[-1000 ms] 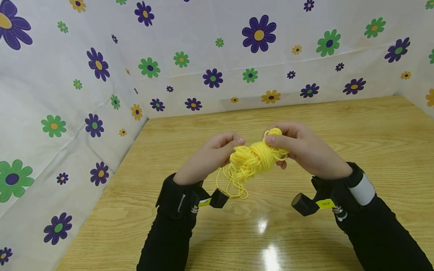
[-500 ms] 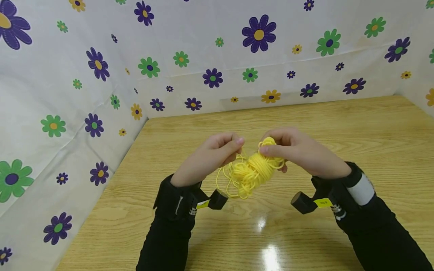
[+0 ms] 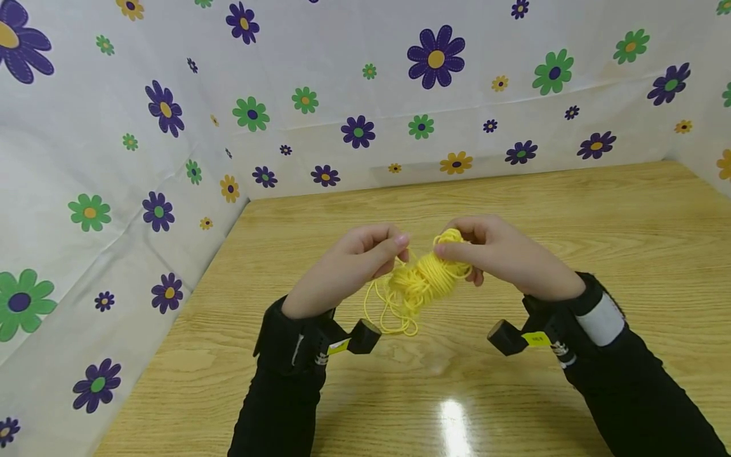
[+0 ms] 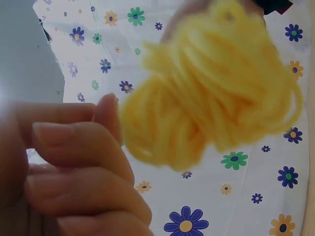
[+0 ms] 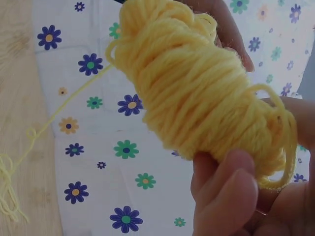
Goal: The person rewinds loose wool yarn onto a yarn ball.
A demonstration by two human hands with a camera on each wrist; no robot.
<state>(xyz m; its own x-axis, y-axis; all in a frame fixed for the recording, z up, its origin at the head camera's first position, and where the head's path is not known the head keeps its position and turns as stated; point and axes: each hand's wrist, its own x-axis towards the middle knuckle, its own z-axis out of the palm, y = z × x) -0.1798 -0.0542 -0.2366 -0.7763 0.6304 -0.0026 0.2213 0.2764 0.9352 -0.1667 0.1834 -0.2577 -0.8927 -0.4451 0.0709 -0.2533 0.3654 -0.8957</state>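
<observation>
A wound bundle of yellow yarn (image 3: pixel 434 276) is held above the table, gripped at its upper right end by my right hand (image 3: pixel 502 251), thumb on top. In the right wrist view the neat windings of the yarn bundle (image 5: pixel 192 88) show, with curled fingers (image 5: pixel 229 196) at its lower end. My left hand (image 3: pixel 368 254) is just left of the bundle, thumb and index finger pinching a thin yellow strand at the tips. The left wrist view has the left hand's curled fingers (image 4: pixel 88 182) beside the blurred yarn. Loose loops of yarn (image 3: pixel 407 332) lie below on the table.
A light wooden table (image 3: pixel 571 216) spreads under both hands. White cloth (image 3: pixel 342 76) with printed flowers rises behind it and along the left side. Each wrist carries a black strap with a small camera mount (image 3: pixel 506 337) pointing inward.
My right hand has lowered and moved slightly left with the yarn bundle, whose tilt has steepened. The left hand has shifted a little left. The loose loops stay on the table.
</observation>
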